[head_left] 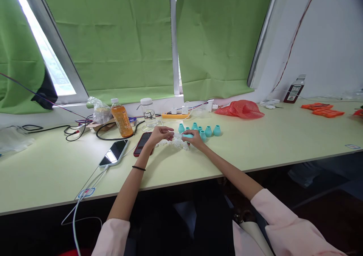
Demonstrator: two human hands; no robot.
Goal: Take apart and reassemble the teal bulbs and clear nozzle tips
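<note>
Near the middle of the table, my right hand (193,138) is closed around a turquoise piece (187,135) lying sideways. My left hand (162,134) pinches a small translucent white piece (177,135) that meets the left end of the turquoise one. Beneath and between the hands lies a loose pile of small clear-white pieces (178,144). Several turquoise vase-shaped pieces (208,131) stand upright just behind and to the right of my right hand.
Left of my hands lie a red-cased phone (141,144) and a charging phone (114,154) with cables. Behind stand an orange drink bottle (121,119), a clear jar (148,114) and an orange power strip (176,115). A red plastic bag (240,109) lies back right.
</note>
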